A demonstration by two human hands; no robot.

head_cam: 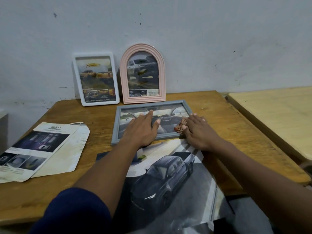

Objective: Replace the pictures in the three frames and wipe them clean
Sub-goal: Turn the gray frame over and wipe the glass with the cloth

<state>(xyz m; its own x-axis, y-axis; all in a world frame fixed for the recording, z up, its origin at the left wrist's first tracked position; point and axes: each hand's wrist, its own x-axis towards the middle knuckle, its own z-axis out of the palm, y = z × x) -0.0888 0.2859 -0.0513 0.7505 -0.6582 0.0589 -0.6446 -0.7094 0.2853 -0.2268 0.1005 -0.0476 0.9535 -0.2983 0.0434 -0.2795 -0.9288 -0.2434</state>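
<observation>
The step in hand looks like the wiping of 1 of the 3 frames. The grey frame (152, 103) lies flat on the desk (222, 119), glass up with a picture of a car's interior in it, directly under both hands. The left hand (143, 129) is spread wide with straight fingers and its palm flat on the glass, holding nothing; it seems to be steadying the frame. The right hand (195, 130) rests over the frame's right rail with its outer fingers stretched forward. A small brownish crumpled wad (179, 126), probably the wiping cloth, touches its thumb side. I cannot tell whether the hand pinches the wad or only presses on it.

Beyond the fingertips, a white frame (79, 92) and a pink arched frame (123, 78) stand against the wall. Both show smears on their glass, so they probably still need work. Under the wrists lies a large truck picture (168, 174); a printed leaflet (50, 149) lies well to the left of the left hand.

The next move calls for firm downward pressure from the left hand while the right drags the wad across the glass, so the frame does not slide.
</observation>
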